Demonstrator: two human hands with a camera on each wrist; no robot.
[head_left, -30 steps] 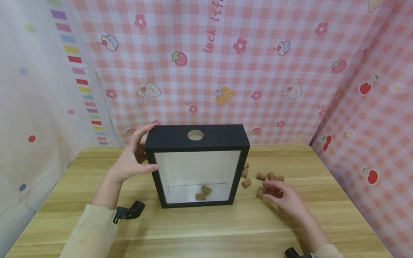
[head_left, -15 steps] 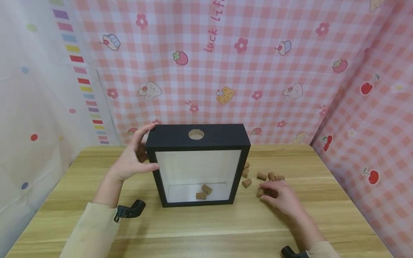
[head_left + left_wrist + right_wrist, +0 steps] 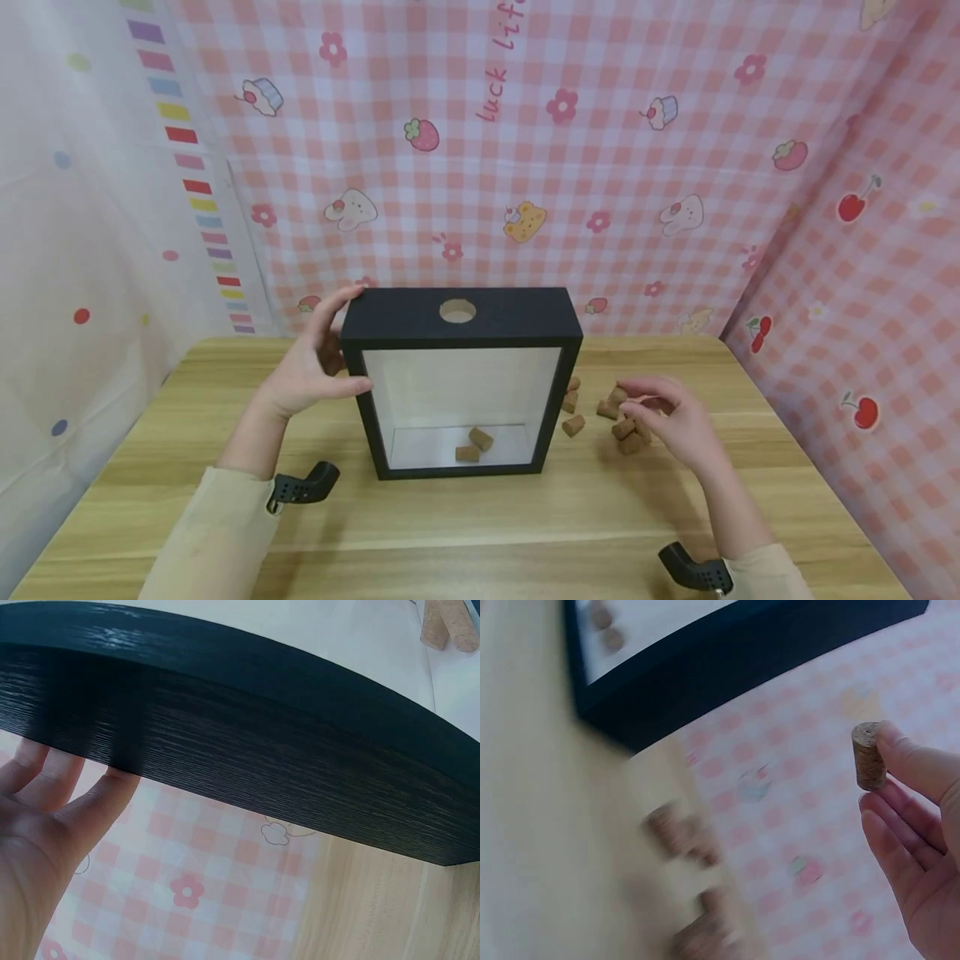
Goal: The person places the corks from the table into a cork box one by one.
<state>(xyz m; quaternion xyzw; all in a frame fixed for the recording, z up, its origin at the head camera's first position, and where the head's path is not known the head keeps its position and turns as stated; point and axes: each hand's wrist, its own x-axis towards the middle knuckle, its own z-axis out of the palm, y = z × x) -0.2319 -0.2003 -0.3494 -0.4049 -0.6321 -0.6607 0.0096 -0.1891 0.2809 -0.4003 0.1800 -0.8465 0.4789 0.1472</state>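
Observation:
A black box frame (image 3: pixel 461 340) with a clear front and a round hole (image 3: pixel 457 311) in its top stands upright on the table. My left hand (image 3: pixel 311 367) grips its left side, thumb on the front edge and fingers behind; the left wrist view shows those fingers (image 3: pixel 112 795) at the back edge. Inside, two corks (image 3: pixel 474 446) lie on the white floor. My right hand (image 3: pixel 675 421) pinches one cork (image 3: pixel 868 756) between thumb and fingertips, above the loose corks (image 3: pixel 630 437) right of the frame.
More corks (image 3: pixel 572 404) lie close by the frame's right side. The wooden table (image 3: pixel 465 542) ends at a pink checked cloth (image 3: pixel 465 167) behind, with cloth walls at left and right.
My right hand closed on a cork in the pile and has lifted it up and slightly back. Neighbouring corks now show below it. The left hand and the frame stay put.

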